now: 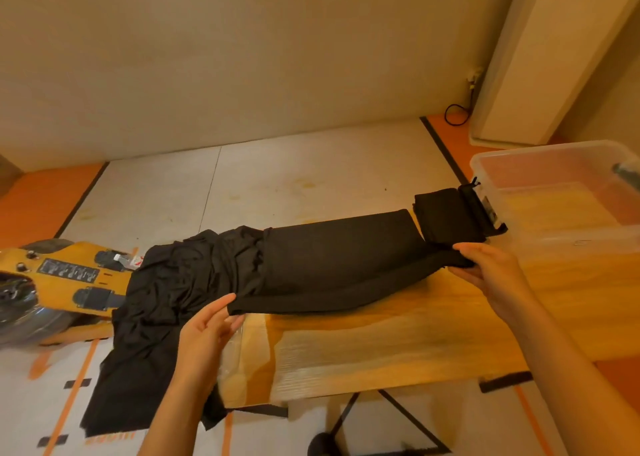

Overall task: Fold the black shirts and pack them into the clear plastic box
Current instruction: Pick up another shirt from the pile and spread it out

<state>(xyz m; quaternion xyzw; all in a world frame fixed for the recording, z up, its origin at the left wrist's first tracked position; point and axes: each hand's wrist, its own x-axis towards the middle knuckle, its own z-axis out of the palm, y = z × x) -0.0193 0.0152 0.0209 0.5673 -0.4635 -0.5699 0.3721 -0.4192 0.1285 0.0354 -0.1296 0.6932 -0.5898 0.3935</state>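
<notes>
A black shirt lies lengthwise on the wooden table, folded into a long strip. My left hand pinches its near-left corner. My right hand grips its right end, lifted slightly off the table. A small folded black shirt sits just beyond, against the clear plastic box at the table's right end. A heap of unfolded black shirts spills over the table's left edge toward the floor.
A yellow machine with black parts stands on the floor at left. Plastic film covers the table's left part. The table's black legs show below. A white cabinet and a black cable are at the back right.
</notes>
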